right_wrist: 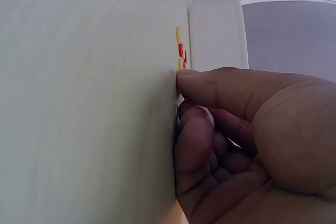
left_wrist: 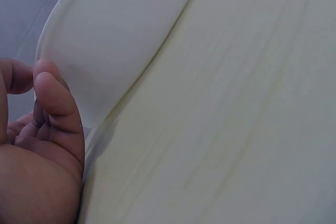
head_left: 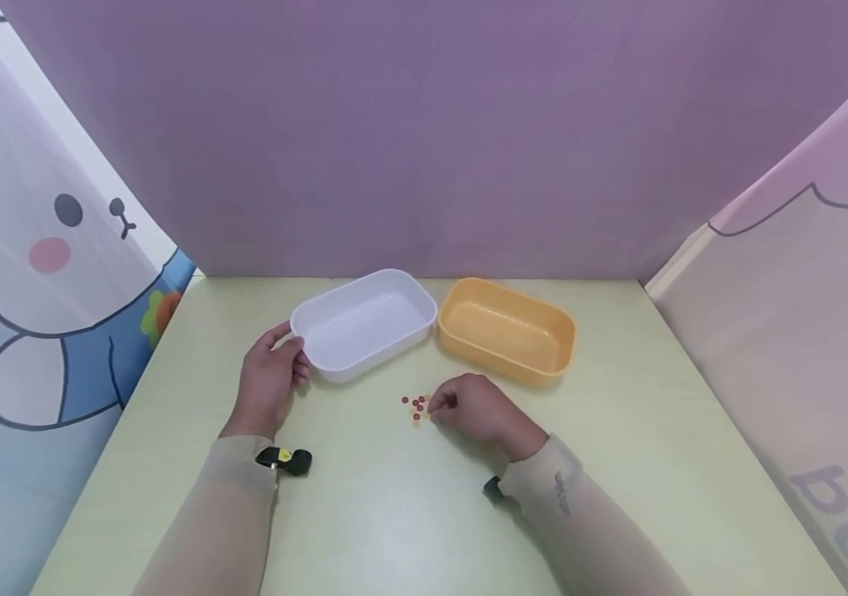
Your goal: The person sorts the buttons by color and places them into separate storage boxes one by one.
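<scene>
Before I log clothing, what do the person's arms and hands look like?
Long beige sleeves, the right with dark lettering; black attachment with yellow patch at the left cuff, another black piece at the right. Left hand and right hand are ungloved.

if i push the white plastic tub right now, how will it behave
The white plastic tub probably slides rather than tips, being wide and low-walled. It looks fairly stiff, its rim undented by the left hand. Its thin-looking rim suggests low weight.
</scene>
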The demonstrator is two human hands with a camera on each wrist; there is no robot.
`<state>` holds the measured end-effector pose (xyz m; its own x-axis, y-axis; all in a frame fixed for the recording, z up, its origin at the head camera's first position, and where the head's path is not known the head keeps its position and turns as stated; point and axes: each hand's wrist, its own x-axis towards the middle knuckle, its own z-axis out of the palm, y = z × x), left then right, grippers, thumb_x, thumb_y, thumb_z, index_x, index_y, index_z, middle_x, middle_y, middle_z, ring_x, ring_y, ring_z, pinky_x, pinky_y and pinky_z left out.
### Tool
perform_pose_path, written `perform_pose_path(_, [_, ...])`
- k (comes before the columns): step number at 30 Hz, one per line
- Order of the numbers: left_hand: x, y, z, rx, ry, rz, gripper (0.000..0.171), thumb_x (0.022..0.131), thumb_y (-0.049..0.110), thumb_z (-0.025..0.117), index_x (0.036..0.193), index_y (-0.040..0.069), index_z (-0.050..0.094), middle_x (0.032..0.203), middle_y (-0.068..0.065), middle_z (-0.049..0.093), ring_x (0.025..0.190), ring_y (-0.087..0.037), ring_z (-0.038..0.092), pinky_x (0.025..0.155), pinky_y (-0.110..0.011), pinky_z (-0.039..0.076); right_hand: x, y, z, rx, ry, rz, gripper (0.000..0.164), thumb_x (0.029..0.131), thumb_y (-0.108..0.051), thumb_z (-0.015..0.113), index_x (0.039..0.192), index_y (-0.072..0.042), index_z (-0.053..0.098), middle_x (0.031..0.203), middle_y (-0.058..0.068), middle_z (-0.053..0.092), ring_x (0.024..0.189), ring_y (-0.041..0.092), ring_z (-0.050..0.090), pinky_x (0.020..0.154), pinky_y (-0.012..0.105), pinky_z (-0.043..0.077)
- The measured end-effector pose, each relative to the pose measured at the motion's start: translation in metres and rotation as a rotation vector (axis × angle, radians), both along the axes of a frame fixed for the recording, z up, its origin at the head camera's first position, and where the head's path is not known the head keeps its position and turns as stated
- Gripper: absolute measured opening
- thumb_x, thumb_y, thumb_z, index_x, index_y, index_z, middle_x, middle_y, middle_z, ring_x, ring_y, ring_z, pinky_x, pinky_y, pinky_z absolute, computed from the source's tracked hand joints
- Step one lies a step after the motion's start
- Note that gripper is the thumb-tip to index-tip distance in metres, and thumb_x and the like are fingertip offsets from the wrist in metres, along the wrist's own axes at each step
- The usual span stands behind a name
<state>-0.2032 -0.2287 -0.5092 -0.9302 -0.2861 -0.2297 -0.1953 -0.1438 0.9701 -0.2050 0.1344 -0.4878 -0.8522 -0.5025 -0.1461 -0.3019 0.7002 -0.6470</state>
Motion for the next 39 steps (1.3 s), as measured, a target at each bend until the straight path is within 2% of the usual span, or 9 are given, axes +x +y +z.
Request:
perform_pose_path(8, [-0.001,0.000,0.002,0.016,-0.014,-0.008,0.053,0.116,0.025,0.063,0.168,0.020,0.051,0.101,-0.007,0.067,0.080,-0.013,0.065,0.067,-0.022,0.061,0.000,0.000,0.001,0.012,-0.016,-0.003,0.014,0.105,-0.018,0.078,0.095,-0.027,0.084,0.094,-0.014,0.078,0.094,0.013,0.068,0.095,0.040,0.059])
perform_pose_path(18, [-0.002,-0.003,0.003,0.013,0.015,-0.002,0.053,0.115,0.024,0.064,0.166,0.019,0.052,0.097,-0.006,0.068,0.078,-0.013,0.066,0.065,-0.022,0.061,-0.002,0.000,0.004,0.012,-0.035,-0.007,0.021,0.108,-0.019,0.073,0.093,-0.030,0.082,0.094,-0.013,0.076,0.091,0.014,0.066,0.089,0.037,0.057])
perform_pose_path(32, [0.003,0.000,0.010,0.027,-0.001,0.005,0.053,0.116,0.023,0.064,0.167,0.018,0.051,0.095,-0.002,0.068,0.078,-0.012,0.065,0.066,-0.021,0.060,-0.003,0.001,0.016,-0.026,-0.135,-0.072,0.020,0.108,-0.021,0.070,0.096,-0.027,0.083,0.099,-0.008,0.077,0.082,0.019,0.063,0.073,0.034,0.053])
perform_pose_path(39, [0.005,0.002,0.013,0.036,-0.016,0.005,0.054,0.116,0.021,0.062,0.169,0.016,0.049,0.099,-0.006,0.068,0.078,-0.012,0.064,0.065,-0.021,0.060,-0.007,0.006,0.029,-0.068,-0.187,-0.115,0.016,0.108,-0.026,0.071,0.098,-0.025,0.083,0.086,0.001,0.071,0.077,0.021,0.061,0.070,0.033,0.051])
